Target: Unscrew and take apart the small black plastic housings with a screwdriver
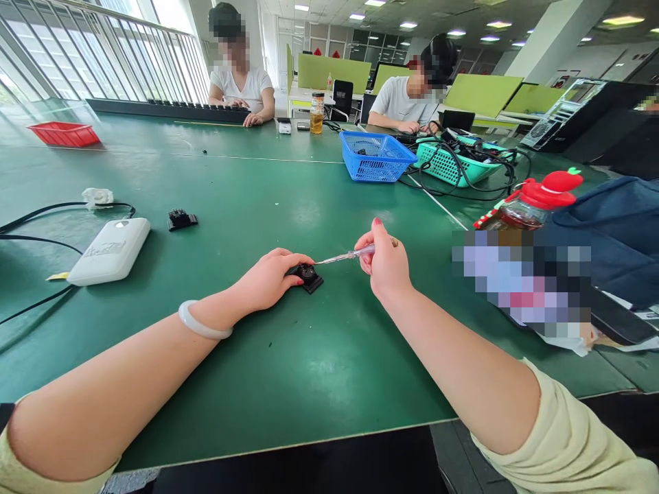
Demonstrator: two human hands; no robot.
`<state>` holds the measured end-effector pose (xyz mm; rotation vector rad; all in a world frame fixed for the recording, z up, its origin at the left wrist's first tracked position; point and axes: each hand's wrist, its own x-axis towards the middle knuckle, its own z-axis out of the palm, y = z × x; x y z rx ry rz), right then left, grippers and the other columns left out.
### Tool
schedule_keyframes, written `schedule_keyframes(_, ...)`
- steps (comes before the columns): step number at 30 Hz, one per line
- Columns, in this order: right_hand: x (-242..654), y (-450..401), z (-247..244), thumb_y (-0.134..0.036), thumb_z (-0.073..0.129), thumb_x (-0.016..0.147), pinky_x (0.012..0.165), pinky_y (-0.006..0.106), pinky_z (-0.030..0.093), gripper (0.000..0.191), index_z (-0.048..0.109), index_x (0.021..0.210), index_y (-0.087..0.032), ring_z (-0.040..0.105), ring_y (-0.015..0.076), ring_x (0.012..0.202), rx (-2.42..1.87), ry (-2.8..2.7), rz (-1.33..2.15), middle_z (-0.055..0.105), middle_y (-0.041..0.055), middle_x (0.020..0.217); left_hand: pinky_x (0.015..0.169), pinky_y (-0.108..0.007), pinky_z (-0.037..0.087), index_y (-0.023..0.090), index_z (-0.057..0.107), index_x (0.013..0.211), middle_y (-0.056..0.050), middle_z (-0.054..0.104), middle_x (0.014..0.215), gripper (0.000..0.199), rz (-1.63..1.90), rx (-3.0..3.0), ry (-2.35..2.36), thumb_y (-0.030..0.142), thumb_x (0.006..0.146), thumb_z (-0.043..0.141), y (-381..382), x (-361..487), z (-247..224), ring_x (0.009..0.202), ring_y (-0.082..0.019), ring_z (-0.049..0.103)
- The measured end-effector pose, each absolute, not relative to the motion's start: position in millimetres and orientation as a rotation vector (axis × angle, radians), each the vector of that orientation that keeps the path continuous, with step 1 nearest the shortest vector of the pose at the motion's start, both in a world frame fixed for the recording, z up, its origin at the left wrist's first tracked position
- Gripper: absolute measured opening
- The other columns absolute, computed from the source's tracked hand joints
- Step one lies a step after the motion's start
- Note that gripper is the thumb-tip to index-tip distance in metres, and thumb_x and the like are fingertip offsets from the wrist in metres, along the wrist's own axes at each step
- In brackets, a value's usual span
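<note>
My left hand point(272, 278) is closed around the left side of a small black plastic part point(309, 276), pressing it against the green table top point(329, 370). The part has a round recess facing up; its left end is hidden under my fingers. In my right hand point(384, 261) is a screwdriver point(340, 258) with a clear handle, held almost level. Its thin tip points left and meets the upper edge of the black part, close to my left thumb. Further left on the table lies another small black part point(182, 219), apart from both hands.
A white power bank point(110, 252) with black cables lies at left. Further back stand a red basket point(64, 134), a blue basket point(377, 158) and a green basket point(453, 163) heaped with cables. A red-topped bottle point(530, 199) and dark blue cloth point(612, 237) occupy the right. Two people sit opposite.
</note>
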<state>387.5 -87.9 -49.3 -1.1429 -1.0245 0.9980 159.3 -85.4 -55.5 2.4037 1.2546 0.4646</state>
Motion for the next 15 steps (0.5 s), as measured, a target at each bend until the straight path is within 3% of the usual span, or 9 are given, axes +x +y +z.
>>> schedule_keyframes(8,385.0,-86.4,-47.6,-0.069,0.056,0.082,0.033,0.023,0.024,0.058,0.052,0.051,-0.021,0.031,0.007,0.034,-1.174,-1.011,1.037,0.035,-0.0055,0.039,0.104,-0.045,0.046,0.029,0.062,0.128,-0.007,0.064,0.117,0.039,0.466,2.408,1.252,0.032,0.091,0.05,-84.3,158.2,-56.7,0.117,-0.028,0.055)
schedule_keyframes(15,386.7,-83.6,-46.4,-0.063,0.08,0.063,0.031,0.023,0.022,0.052,0.053,0.054,-0.02,0.03,0.0049,0.03,-1.217,-0.928,1.126,0.036,-0.0086,0.036,0.102,-0.044,0.046,0.029,0.062,0.127,-0.007,0.064,0.115,0.038,0.461,2.404,1.249,0.032,0.091,0.05,-84.2,158.5,-55.9,0.115,-0.027,0.055)
